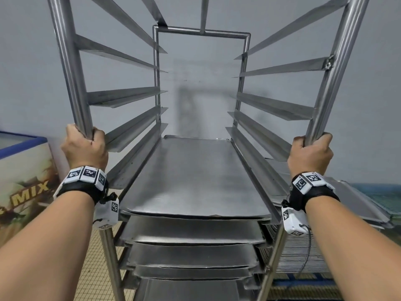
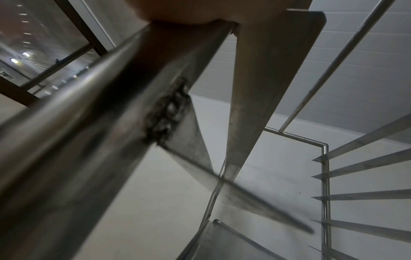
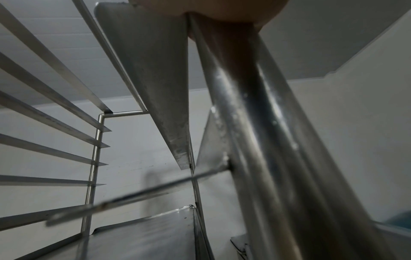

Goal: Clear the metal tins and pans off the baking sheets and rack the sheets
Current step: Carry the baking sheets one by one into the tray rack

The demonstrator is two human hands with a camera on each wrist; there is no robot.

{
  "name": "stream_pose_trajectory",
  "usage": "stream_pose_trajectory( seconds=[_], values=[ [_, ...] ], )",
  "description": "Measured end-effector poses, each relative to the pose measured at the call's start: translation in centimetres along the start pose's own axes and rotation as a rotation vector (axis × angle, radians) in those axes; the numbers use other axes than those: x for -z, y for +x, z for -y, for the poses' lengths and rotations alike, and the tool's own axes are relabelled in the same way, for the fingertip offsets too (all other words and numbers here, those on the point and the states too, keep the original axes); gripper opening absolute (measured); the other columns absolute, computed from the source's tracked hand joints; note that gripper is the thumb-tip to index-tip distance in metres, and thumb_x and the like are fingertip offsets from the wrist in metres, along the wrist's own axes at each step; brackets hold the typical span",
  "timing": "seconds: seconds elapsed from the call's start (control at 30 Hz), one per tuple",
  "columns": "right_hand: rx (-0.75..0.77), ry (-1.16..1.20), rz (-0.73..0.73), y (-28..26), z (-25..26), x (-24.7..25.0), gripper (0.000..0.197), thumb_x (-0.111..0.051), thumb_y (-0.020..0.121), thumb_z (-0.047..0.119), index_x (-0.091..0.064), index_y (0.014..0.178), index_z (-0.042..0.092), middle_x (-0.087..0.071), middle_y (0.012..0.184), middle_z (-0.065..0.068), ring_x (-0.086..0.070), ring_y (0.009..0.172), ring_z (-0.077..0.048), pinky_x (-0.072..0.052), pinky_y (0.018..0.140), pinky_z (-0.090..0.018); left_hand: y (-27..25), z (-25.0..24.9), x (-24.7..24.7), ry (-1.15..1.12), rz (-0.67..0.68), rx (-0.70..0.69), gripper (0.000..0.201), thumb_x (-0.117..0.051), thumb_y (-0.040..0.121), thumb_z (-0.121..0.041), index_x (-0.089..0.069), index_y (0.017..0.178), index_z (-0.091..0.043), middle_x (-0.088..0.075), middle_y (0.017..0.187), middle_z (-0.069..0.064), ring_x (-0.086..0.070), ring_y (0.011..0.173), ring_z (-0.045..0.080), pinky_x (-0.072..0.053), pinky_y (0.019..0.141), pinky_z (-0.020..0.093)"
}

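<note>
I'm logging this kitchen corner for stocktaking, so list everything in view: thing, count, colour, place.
Rack: one, bare steel, centre, against the wall; upper runners bare.
Baking sheets: at least five racked, grey metal, lower runners, stacked levels.
More sheets: count unclear, grey, beside the rack on the right.
Chest with "MIX" print: one, blue-rimmed, far left.
Floor: tan small tiles, below.
Wall: grey, behind.
Left hand: grips the rack's front left post.
Right hand: grips the front right post.
</note>
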State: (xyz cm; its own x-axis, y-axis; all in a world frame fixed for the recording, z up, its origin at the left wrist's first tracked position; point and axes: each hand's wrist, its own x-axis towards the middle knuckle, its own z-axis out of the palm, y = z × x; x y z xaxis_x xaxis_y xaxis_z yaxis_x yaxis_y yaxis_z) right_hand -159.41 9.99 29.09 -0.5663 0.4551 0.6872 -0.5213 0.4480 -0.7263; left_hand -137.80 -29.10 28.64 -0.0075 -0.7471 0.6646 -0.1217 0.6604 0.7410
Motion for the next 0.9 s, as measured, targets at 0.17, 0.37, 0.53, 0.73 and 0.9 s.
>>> stream_pose_trajectory(
  seconds=[0.17, 0.37, 0.53, 0.73, 0.9],
  values=[
    [0.004, 0.006, 0.032, 2.0, -1.5, -5.2, 0.023, -0.052, 0.090, 0.016, -0.047, 0.102, -0.003, -0.053, 0.076, -0.013, -0.059, 0.065, -0.038, -0.052, 0.058, -0.046, 2.0, 1.4, -5.5, -0.018, -0.020, 0.000, 0.034, -0.051, 0.092, -0.029, -0.051, 0.099, 0.004, -0.050, 0.081, 0.016, -0.049, 0.072, 0.030, -0.037, 0.063, 0.040],
    [0.022, 0.017, 0.055, 3.4, -2.9, -12.7, 0.023, -0.051, 0.089, 0.016, -0.046, 0.102, -0.002, -0.053, 0.073, -0.014, -0.060, 0.064, -0.041, -0.053, 0.055, -0.050, 5.2, 3.6, -11.6, -0.001, -0.045, 0.019, 0.032, -0.049, 0.090, -0.034, -0.049, 0.096, -0.002, -0.053, 0.081, 0.016, -0.054, 0.072, 0.033, -0.044, 0.063, 0.044],
    [0.023, 0.034, 0.084, 4.4, -3.6, -19.3, 0.021, -0.050, 0.089, 0.016, -0.045, 0.101, -0.001, -0.051, 0.070, -0.013, -0.059, 0.062, -0.040, -0.051, 0.053, -0.048, 8.3, 5.4, -16.5, 0.030, -0.039, 0.039, 0.024, -0.049, 0.089, -0.034, -0.043, 0.093, -0.010, -0.053, 0.080, 0.016, -0.055, 0.070, 0.035, -0.047, 0.063, 0.048],
    [-0.005, 0.043, 0.130, 5.5, -4.1, -27.3, 0.019, -0.049, 0.090, 0.015, -0.044, 0.101, 0.001, -0.049, 0.070, -0.010, -0.058, 0.062, -0.039, -0.053, 0.055, -0.048, 12.3, 7.8, -22.2, 0.038, -0.033, 0.042, 0.019, -0.052, 0.093, -0.024, -0.041, 0.093, -0.009, -0.050, 0.080, 0.017, -0.047, 0.069, 0.029, -0.033, 0.062, 0.037],
    [-0.020, 0.060, 0.148, 5.6, -3.9, -33.0, 0.021, -0.049, 0.090, 0.015, -0.045, 0.104, 0.000, -0.053, 0.076, -0.014, -0.057, 0.063, -0.037, -0.051, 0.056, -0.044, 15.4, 10.4, -26.1, 0.048, -0.049, 0.050, 0.020, -0.051, 0.092, -0.026, -0.044, 0.096, -0.008, -0.050, 0.081, 0.016, -0.048, 0.069, 0.030, -0.037, 0.061, 0.039]
  ],
)
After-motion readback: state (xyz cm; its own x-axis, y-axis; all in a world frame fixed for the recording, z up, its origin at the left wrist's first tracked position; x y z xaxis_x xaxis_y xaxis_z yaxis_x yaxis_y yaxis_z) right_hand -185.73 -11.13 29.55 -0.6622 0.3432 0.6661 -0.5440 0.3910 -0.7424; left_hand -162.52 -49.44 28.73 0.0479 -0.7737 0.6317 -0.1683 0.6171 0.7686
